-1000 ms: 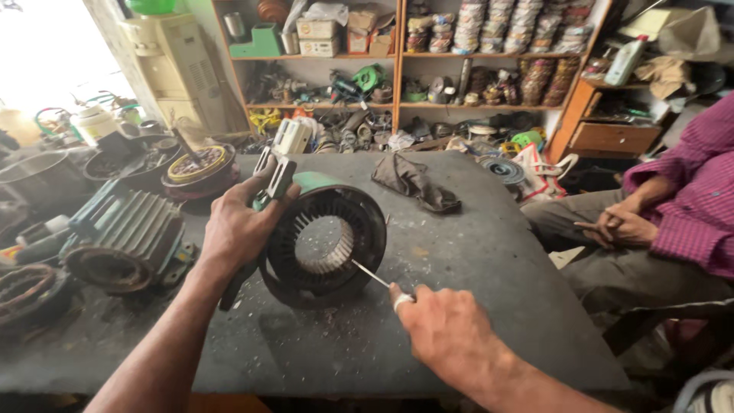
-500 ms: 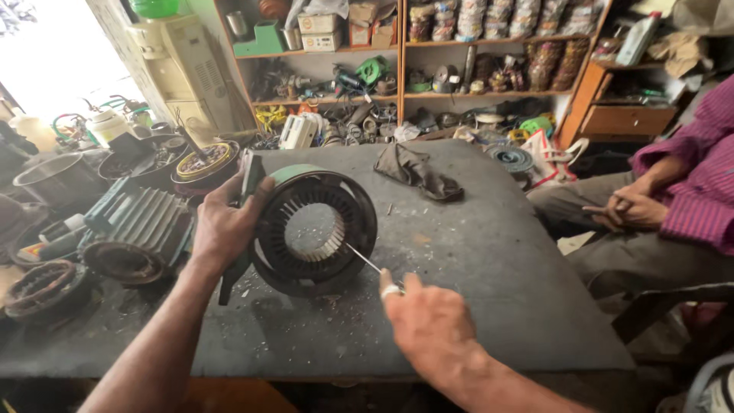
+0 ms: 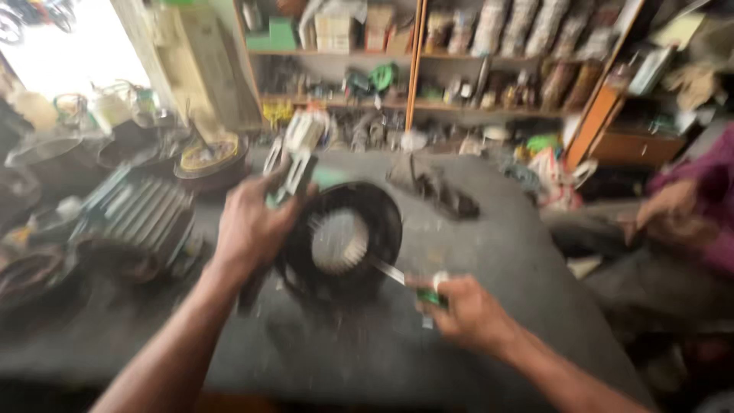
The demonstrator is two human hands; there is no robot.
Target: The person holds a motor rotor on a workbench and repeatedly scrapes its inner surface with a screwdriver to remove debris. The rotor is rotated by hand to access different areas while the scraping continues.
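1. The shelves (image 3: 489, 69) along the back wall are the biggest holders in view, packed with boxes, bags and small parts too blurred to tell apart.
2. The dark worktop (image 3: 505, 260) carries everything the hands work on.
3. A ribbed grey motor housing (image 3: 138, 218) lies on its side at the left of the worktop.
4. The black round fan housing (image 3: 340, 245) stands on edge near the middle, its open face turned toward the camera, with a pale finned wheel (image 3: 339, 241) seated inside it.
5. The left hand (image 3: 248, 229) is closed around the housing's left rim.
6. A person in a purple sleeve (image 3: 707, 203) sits at the right.
7. The right hand (image 3: 470, 313) is closed on a green-handled screwdriver (image 3: 405, 279).
8. Its shaft runs up and left, the tip at the housing's lower right edge.
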